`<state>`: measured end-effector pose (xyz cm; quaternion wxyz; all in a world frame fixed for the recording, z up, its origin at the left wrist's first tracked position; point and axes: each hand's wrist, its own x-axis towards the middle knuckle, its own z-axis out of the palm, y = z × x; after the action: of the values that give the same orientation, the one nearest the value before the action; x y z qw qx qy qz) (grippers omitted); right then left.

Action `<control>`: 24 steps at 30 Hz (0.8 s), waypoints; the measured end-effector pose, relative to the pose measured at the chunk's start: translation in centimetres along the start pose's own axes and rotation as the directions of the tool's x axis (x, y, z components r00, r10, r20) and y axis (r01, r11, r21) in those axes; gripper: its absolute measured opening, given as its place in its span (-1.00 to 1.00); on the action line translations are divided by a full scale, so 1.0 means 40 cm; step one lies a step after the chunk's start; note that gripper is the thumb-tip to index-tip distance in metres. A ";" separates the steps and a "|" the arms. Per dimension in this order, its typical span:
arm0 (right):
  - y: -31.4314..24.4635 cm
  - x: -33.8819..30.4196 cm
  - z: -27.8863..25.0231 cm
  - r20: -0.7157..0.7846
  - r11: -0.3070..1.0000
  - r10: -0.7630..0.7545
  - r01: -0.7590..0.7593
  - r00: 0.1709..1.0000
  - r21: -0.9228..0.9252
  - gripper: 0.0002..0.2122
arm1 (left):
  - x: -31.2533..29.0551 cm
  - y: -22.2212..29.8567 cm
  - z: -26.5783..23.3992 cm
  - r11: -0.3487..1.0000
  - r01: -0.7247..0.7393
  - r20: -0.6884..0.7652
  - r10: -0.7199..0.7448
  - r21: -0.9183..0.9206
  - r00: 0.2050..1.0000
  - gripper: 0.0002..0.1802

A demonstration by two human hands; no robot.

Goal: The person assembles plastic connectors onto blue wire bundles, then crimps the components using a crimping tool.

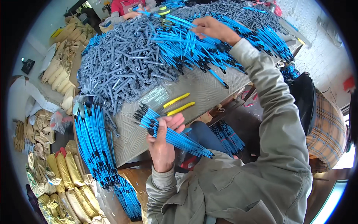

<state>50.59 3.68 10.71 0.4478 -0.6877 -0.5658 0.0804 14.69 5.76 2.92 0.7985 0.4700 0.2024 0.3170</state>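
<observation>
A bundle of thin blue rods with black ends (179, 139) lies across my left hand (163, 143), which grips it over the table's near edge. My thumb presses the bundle from above, and some fingers stretch out behind it. Farther off to the right, my right hand (214, 30) reaches over a large heap of the same blue rods (190, 43). Its fingers are curled together at the ends of a few blue rods (179, 20). Between the bundle and the heap, pliers with yellow handles (177, 100) rest on the table, their jaws hard to make out.
A mound of short grey plastic tubes (126, 59) covers the table's far left. More blue rods (95, 145) stand in a stack at the left edge. Wrapped packages (65, 171) line the left side. Another person in red (125, 6) works across the table; a plaid-clothed person (326, 127) is at right.
</observation>
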 end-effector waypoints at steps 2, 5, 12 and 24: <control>0.011 0.004 -0.061 0.042 0.970 0.105 -0.093 0.994 -0.223 -0.80 | -0.001 0.006 -0.006 1.000 0.003 -0.022 -0.003 -0.012 1.000 -0.67; 0.072 0.021 -0.171 0.111 0.949 0.071 -0.033 0.991 -0.314 -0.80 | -0.008 0.000 -0.001 1.000 0.014 -0.016 -0.015 -0.019 1.000 -0.67; -0.258 0.117 -0.256 0.200 0.746 -0.070 0.185 0.977 -0.640 -0.84 | -0.021 0.006 -0.013 1.000 0.016 -0.015 -0.016 -0.024 1.000 -0.66; -0.422 -0.247 -0.172 -0.278 0.812 -0.385 0.180 0.880 -0.555 -0.73 | -0.018 0.033 -0.057 0.990 -0.030 -0.052 0.023 -0.139 0.998 -0.61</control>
<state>39.47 -9.04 22.77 0.3551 -0.6903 -0.5670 -0.2757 12.34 7.14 3.01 0.8199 0.4074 0.1934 0.3527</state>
